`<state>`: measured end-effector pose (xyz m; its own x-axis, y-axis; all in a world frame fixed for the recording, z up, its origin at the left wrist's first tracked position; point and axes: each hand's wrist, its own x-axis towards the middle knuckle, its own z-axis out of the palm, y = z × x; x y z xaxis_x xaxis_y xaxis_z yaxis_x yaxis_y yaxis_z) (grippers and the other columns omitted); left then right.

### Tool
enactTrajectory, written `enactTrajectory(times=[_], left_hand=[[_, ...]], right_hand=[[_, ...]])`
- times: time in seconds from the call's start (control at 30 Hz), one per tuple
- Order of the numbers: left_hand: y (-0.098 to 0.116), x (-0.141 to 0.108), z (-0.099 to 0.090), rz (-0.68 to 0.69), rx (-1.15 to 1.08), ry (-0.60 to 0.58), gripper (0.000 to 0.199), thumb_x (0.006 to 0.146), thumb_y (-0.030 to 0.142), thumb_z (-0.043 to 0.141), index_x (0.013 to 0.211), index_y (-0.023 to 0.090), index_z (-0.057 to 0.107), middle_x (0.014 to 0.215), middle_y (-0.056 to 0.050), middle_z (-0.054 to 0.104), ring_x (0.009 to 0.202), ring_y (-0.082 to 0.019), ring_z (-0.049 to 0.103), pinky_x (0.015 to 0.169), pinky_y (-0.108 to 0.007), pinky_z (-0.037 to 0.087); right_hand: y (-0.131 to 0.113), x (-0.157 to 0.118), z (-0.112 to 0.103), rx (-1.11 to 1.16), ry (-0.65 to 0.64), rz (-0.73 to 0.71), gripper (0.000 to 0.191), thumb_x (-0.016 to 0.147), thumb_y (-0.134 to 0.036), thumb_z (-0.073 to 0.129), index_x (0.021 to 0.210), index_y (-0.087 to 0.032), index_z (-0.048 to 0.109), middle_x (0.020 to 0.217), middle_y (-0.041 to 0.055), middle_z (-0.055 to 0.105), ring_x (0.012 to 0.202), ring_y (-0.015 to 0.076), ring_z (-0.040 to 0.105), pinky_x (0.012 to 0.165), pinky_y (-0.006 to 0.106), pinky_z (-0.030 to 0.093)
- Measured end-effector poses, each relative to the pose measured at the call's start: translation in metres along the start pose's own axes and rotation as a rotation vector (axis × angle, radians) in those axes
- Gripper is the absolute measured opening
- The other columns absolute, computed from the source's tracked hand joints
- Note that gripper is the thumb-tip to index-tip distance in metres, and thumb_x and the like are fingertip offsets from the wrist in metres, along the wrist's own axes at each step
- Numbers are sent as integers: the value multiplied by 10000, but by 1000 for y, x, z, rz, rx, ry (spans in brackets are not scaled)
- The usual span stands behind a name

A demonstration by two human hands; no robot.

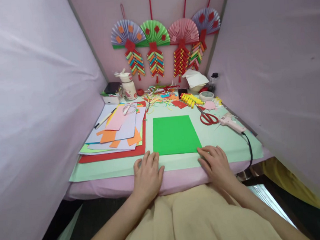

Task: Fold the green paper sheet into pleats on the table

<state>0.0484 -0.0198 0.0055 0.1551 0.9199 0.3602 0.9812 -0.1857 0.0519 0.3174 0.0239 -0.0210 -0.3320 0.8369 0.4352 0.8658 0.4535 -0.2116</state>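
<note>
A bright green sheet of paper [175,135] lies flat on the pale green table cover [111,171] in front of me. At its near left corner rests my left hand [148,173], fingers apart, fingertips touching the paper's edge. My right hand [215,163] is at the near right corner, its fingers also apart and its fingertips on the edge. Neither hand grips anything.
Left is a pile of coloured paper [122,134] with a pen [105,118]. Right are red-handled scissors [209,118] and a glue gun [231,124]. Behind stand a bottle [129,86], paper scraps [160,97] and a tape roll [206,95]. Paper fans [155,32] hang on the wall.
</note>
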Motion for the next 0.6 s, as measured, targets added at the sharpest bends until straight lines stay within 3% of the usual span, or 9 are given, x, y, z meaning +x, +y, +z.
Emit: enactTrajectory(times=[0.13, 0.23, 0.33, 0.43, 0.6], left_hand=[[3, 21, -4, 72, -22, 13, 288, 885, 318, 545, 1109, 145, 598, 1201, -149, 590, 1222, -287, 462, 961, -451, 328], [7, 42, -3, 254, -50, 7, 307, 909, 275, 515, 1195, 169, 548, 1203, -122, 589, 1163, -251, 497, 951, -425, 339], [10, 57, 2, 413, -49, -32, 248, 934, 187, 454, 1153, 173, 570, 1018, -80, 650, 977, -211, 572, 866, -386, 378], [10, 60, 7, 452, -52, -8, 222, 933, 165, 452, 1099, 150, 599, 918, -71, 658, 877, -200, 583, 793, -364, 395], [7, 55, 11, 447, -85, 89, 234, 937, 169, 448, 1113, 147, 601, 952, -79, 659, 901, -201, 577, 801, -370, 395]], right_hand=[[17, 13, 1, 124, 7, -42, 196, 874, -360, 571, 1001, -253, 675, 993, 43, 652, 1010, 223, 516, 925, 417, 344], [23, 18, 1, 176, 17, -60, 151, 896, -334, 548, 920, -265, 680, 940, 24, 667, 997, 215, 514, 908, 411, 316], [23, 20, -4, 180, 40, -55, 174, 921, -301, 508, 892, -247, 671, 918, 21, 676, 981, 204, 517, 902, 403, 300], [15, 24, -13, 130, 53, -68, 172, 912, -332, 525, 922, -241, 671, 960, 30, 681, 995, 209, 515, 913, 409, 283], [-22, 40, -17, 24, 65, -162, 305, 861, -431, 593, 1094, -242, 644, 1057, 53, 679, 1049, 235, 499, 964, 444, 231]])
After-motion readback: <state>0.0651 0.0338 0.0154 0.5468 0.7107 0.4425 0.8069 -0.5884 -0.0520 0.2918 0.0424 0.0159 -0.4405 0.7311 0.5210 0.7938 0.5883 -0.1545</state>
